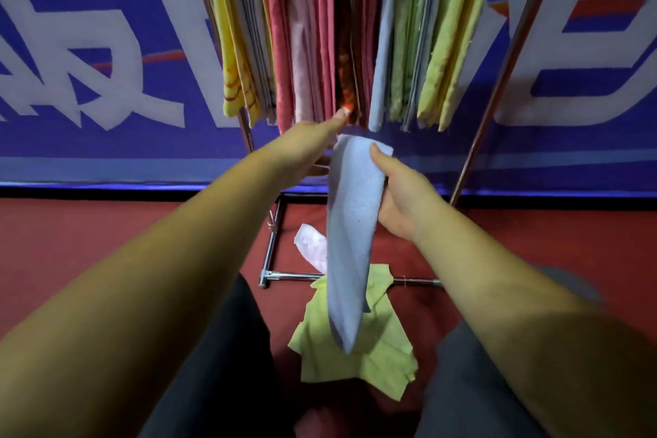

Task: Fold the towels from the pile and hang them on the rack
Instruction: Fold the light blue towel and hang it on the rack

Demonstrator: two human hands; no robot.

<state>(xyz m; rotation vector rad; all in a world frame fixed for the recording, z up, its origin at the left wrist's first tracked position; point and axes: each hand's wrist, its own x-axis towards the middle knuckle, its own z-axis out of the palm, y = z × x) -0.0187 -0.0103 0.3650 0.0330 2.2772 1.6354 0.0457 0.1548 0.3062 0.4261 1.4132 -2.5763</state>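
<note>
A folded pale blue towel (pixel 350 245) hangs down from my right hand (pixel 401 194), which grips it near its top end. My left hand (pixel 313 142) reaches forward to the lower edges of the hanging towels, its fingertips touching a pink one beside an orange one (pixel 344 82). The metal rack (pixel 497 82) holds many hung towels: yellow (pixel 233 57), pink (pixel 284 46), blue (pixel 382 57) and green (pixel 441 57). On the red floor lie a light green towel (pixel 359 356) and a white-pink one (pixel 313 247), partly behind the blue towel.
The rack's base bars (pixel 284 276) rest on the red carpet (pixel 106 242) just in front of my knees (pixel 227 366). Behind the rack stands a blue banner wall with large white letters (pixel 106 64). The rack's slanted legs flank the hung towels.
</note>
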